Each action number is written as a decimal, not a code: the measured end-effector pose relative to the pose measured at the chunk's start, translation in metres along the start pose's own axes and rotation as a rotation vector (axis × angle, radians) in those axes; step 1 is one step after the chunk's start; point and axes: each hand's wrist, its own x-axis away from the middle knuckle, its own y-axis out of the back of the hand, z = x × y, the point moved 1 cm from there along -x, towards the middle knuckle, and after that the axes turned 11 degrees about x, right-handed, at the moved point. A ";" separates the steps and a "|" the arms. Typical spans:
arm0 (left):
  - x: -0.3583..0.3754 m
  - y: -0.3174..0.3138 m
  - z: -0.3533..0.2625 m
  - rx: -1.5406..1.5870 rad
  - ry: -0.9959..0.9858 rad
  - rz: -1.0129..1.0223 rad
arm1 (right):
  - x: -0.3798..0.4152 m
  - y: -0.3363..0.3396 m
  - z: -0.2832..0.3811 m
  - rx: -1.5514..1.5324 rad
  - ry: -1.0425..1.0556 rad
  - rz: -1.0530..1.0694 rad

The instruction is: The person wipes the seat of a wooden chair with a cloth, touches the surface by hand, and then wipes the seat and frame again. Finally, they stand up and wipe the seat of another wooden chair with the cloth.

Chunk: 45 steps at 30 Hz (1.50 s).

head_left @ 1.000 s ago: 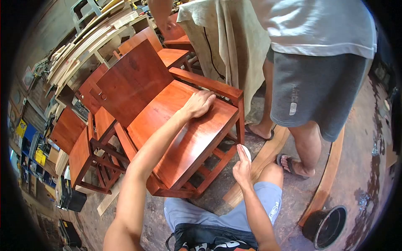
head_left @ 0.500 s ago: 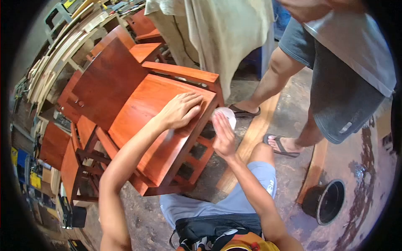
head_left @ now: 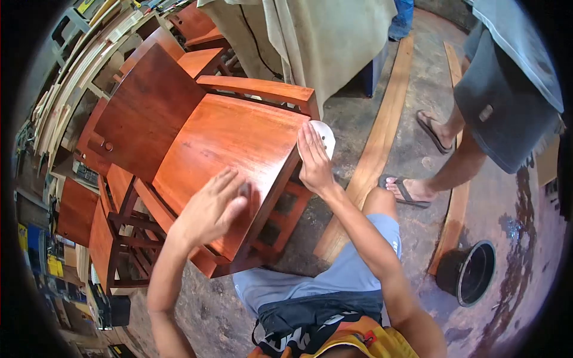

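A reddish-brown wooden chair [head_left: 221, 137] stands before me, its seat glossy and its backrest leaning to the left. My left hand [head_left: 209, 206] is over the near part of the seat, fingers stretched out and nothing in them. At the seat's front corner, my right hand [head_left: 315, 164] presses a round white sanding disc [head_left: 326, 138] against the edge. Small holes show in the disc, and part of it is hidden under the fingers.
Other red-brown chairs [head_left: 77, 212] crowd the left side, by stacked wood strips [head_left: 65, 113]. A draped cloth [head_left: 334, 42] hangs behind. Long planks [head_left: 382, 131] lie on the floor near a black bucket [head_left: 468, 274]. A person in sandals [head_left: 441, 179] stands at the right.
My left hand has moved back toward me across the seat. My right hand with the sanding disc has shifted up along the front edge. The other person has stepped to the right.
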 end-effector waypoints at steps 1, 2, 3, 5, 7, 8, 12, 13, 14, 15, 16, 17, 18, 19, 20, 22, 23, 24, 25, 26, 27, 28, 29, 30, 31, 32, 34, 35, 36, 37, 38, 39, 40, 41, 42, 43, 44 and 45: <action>0.011 0.000 -0.009 0.033 0.051 0.013 | 0.000 0.005 -0.002 -0.005 0.060 0.027; 0.021 0.002 -0.019 0.075 0.025 -0.023 | -0.003 0.009 -0.011 -0.009 0.094 0.054; 0.030 0.002 -0.026 0.067 0.068 -0.006 | -0.010 0.007 -0.017 -0.038 0.053 0.034; 0.043 0.001 -0.035 0.050 0.151 0.027 | -0.016 0.004 -0.018 -0.003 0.021 0.037; 0.053 -0.005 -0.036 0.031 0.153 0.025 | -0.005 0.002 0.001 -0.046 0.036 0.010; 0.056 -0.008 -0.033 0.028 0.150 0.033 | 0.002 0.003 0.011 -0.065 0.041 -0.008; 0.059 -0.008 -0.031 0.015 0.165 0.023 | -0.011 0.004 0.002 -0.073 -0.010 0.019; 0.061 -0.008 -0.032 0.010 0.171 0.021 | -0.014 0.005 0.002 -0.038 -0.023 0.041; 0.063 -0.008 -0.032 0.003 0.166 0.011 | -0.011 0.008 0.010 -0.038 -0.024 0.050; 0.064 -0.009 -0.032 -0.004 0.157 -0.002 | -0.007 0.013 0.022 -0.033 -0.020 0.055; 0.064 -0.010 -0.032 -0.011 0.144 -0.022 | 0.007 0.015 0.038 -0.064 0.002 0.065; 0.063 -0.012 -0.032 -0.008 0.146 -0.023 | 0.026 0.018 0.057 -0.094 0.027 0.073; 0.064 -0.013 -0.032 -0.009 0.148 -0.021 | 0.042 0.021 0.073 -0.123 0.111 0.064; 0.063 -0.014 -0.031 -0.011 0.149 -0.020 | 0.047 0.030 0.084 -0.143 0.193 0.116; 0.062 -0.015 -0.030 -0.021 0.138 -0.027 | 0.046 0.026 0.074 -0.133 0.234 0.103; 0.062 -0.016 -0.029 -0.029 0.134 -0.035 | 0.028 0.020 0.052 -0.072 0.165 0.074; 0.061 -0.014 -0.030 -0.065 0.143 -0.047 | 0.013 0.022 0.041 0.039 0.133 0.051; 0.060 -0.011 -0.032 -0.099 0.154 -0.060 | 0.011 0.024 0.048 0.058 0.100 0.045; 0.058 -0.009 -0.033 -0.135 0.161 -0.072 | 0.011 0.023 0.058 0.081 0.066 0.036; 0.055 -0.008 -0.033 -0.139 0.149 -0.108 | 0.027 0.019 0.077 -0.011 0.071 0.057; 0.047 -0.007 -0.031 -0.163 0.111 -0.125 | 0.052 0.019 0.102 -0.101 0.074 0.072; 0.036 -0.008 -0.030 -0.184 0.079 -0.141 | 0.066 0.030 0.124 -0.139 0.264 0.081; 0.025 -0.009 -0.029 -0.203 0.055 -0.165 | 0.067 0.043 0.140 -0.148 0.391 0.129; 0.015 -0.004 -0.033 -0.207 -0.001 -0.190 | 0.070 0.033 0.133 -0.094 0.430 0.102; 0.014 0.003 -0.033 -0.205 0.003 -0.210 | 0.064 0.029 0.127 -0.048 0.460 0.079; 0.016 0.009 -0.032 -0.204 0.009 -0.228 | 0.057 0.030 0.115 -0.066 0.249 0.115; 0.026 0.019 -0.022 -0.142 0.005 -0.264 | 0.053 0.035 0.115 -0.002 0.049 0.141; 0.033 0.023 -0.009 -0.047 0.034 -0.250 | 0.058 0.034 0.126 0.065 0.014 0.138; 0.040 0.027 0.001 0.068 0.070 -0.275 | 0.077 0.032 0.141 -0.045 0.083 0.137; 0.049 0.030 0.010 0.181 0.103 -0.304 | 0.092 0.033 0.155 -0.155 0.152 0.132; 0.060 0.029 0.020 0.150 0.159 -0.381 | 0.102 0.035 0.162 -0.156 0.282 0.184; 0.073 0.025 0.030 0.115 0.215 -0.448 | 0.097 0.039 0.158 -0.150 0.251 0.189; 0.084 0.024 0.037 0.076 0.254 -0.518 | 0.082 0.043 0.149 -0.142 0.216 0.190; 0.098 0.019 0.044 0.058 0.306 -0.596 | 0.075 0.044 0.145 -0.130 0.184 0.188; 0.108 0.017 0.047 0.074 0.321 -0.639 | 0.082 0.043 0.151 -0.159 0.243 0.211; 0.117 0.014 0.049 0.091 0.335 -0.686 | 0.091 0.042 0.161 -0.185 0.307 0.233; 0.123 0.012 0.054 0.092 0.342 -0.704 | 0.100 0.041 0.172 -0.209 0.369 0.248; 0.125 0.008 0.056 0.091 0.333 -0.727 | 0.106 0.043 0.186 -0.234 0.428 0.265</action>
